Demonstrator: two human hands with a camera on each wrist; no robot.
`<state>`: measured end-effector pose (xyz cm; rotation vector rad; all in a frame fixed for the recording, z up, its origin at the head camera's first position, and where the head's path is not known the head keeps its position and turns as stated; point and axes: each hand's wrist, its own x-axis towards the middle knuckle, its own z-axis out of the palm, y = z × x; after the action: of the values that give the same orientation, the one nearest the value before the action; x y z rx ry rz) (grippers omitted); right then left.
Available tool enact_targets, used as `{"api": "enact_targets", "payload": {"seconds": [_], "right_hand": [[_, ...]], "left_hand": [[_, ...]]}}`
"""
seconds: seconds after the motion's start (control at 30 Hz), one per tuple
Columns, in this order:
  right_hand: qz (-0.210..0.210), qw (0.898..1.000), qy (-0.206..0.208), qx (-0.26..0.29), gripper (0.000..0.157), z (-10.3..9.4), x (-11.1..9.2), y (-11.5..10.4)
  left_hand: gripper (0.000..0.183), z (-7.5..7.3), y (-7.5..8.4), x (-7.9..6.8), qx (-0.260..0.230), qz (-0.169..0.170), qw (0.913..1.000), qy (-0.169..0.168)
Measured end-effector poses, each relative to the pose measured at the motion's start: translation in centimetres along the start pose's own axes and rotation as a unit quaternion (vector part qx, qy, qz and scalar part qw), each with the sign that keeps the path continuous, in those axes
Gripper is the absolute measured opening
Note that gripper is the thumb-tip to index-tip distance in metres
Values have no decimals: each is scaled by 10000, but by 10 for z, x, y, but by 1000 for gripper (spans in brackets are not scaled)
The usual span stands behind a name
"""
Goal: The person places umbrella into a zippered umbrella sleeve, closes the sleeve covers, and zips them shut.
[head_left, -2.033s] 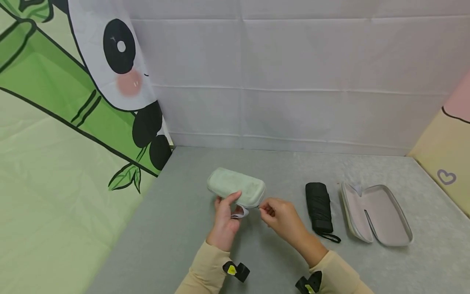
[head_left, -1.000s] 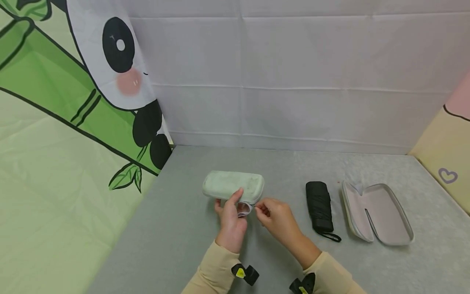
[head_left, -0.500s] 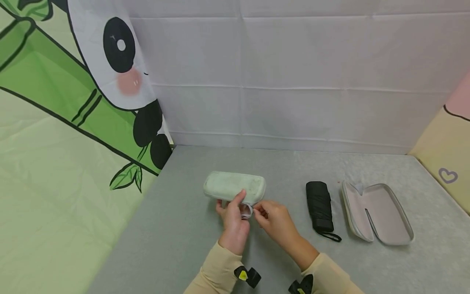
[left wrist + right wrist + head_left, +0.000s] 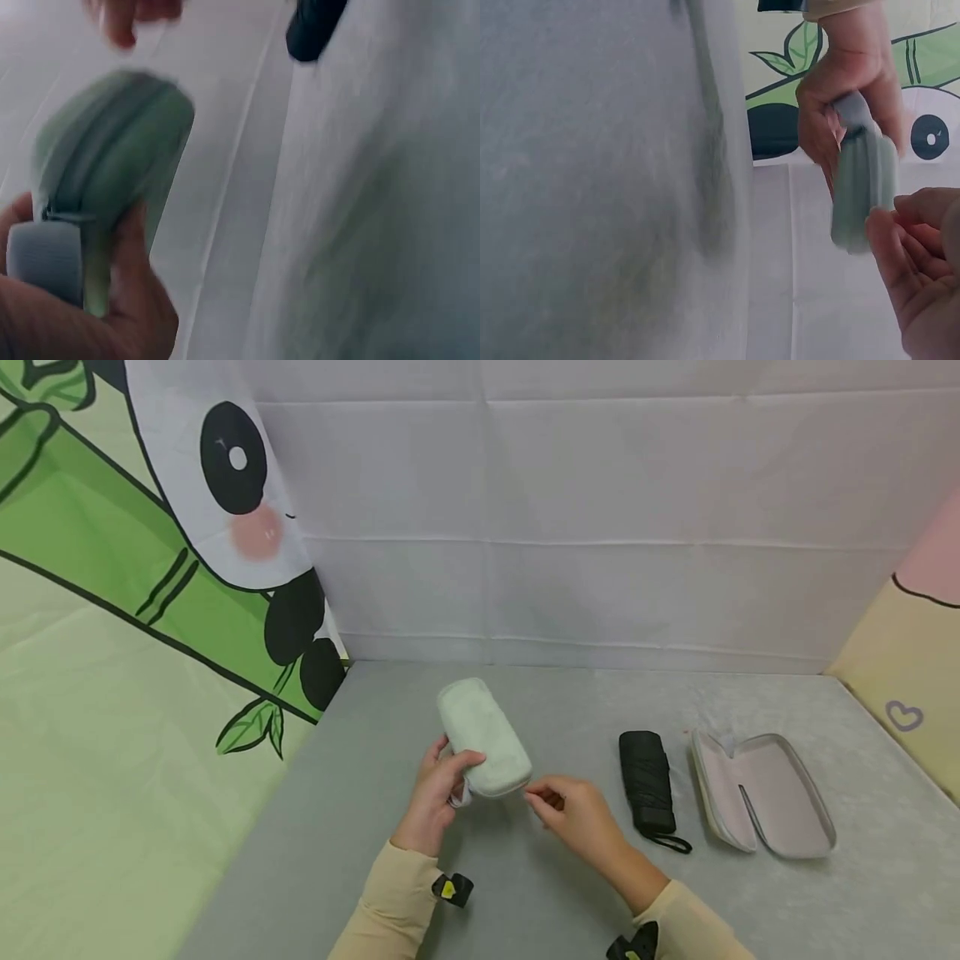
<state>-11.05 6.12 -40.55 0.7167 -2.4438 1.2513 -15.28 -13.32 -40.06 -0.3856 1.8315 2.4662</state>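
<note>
My left hand (image 4: pixel 431 793) grips a pale green zippered case (image 4: pixel 487 739) near its strap end, thumb on top and fingers underneath. In the left wrist view a grey strap loop (image 4: pixel 45 259) sticks out beside the zipper pull (image 4: pixel 69 217), and the zip runs shut round the edge. My right hand (image 4: pixel 581 818) is at the case's near corner in the head view, fingers loosely curled, thumb and index fingertip close together. The left wrist view shows a gap between those fingers (image 4: pixel 120 26) and the case. Nothing shows between the right thumb and index finger.
A folded black umbrella (image 4: pixel 647 783) with a wrist loop lies right of my hands on the grey table (image 4: pixel 360 827). Further right, a second zippered case (image 4: pixel 787 802) lies unfolded, its grey lining showing. A white cloth wall (image 4: pixel 570 527) rises behind the table.
The case has turned from lying crosswise to pointing away, and my left hand has moved left with it. My right fingers, earlier pinching beside the strap, are now at the near corner.
</note>
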Motion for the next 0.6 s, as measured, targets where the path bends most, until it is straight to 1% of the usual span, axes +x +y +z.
{"api": "enact_targets", "payload": {"seconds": [0.07,0.13,0.23,0.37,0.53,0.6], "right_hand": [[-4,9999,132,-111,7,-4,-1,3],[-46,9994,255,-223,8,-8,-3,7],[-84,9990,377,-234,10,-10,-4,13],[-98,9989,411,-207,10,-13,-7,18],[-59,9988,421,-234,12,-14,-13,22],[-27,9989,391,-242,13,-15,-14,23]], "left_hand": [[77,-12,5,7,505,-125,9984,-227],[77,-24,9,14,872,-270,9951,-372],[78,-41,8,25,1408,-429,9882,-428],[77,-55,1,32,1951,-524,9784,-449],[77,-60,-14,35,2203,-702,9711,-589],[77,-60,-18,37,2151,-736,9721,-577]]}}
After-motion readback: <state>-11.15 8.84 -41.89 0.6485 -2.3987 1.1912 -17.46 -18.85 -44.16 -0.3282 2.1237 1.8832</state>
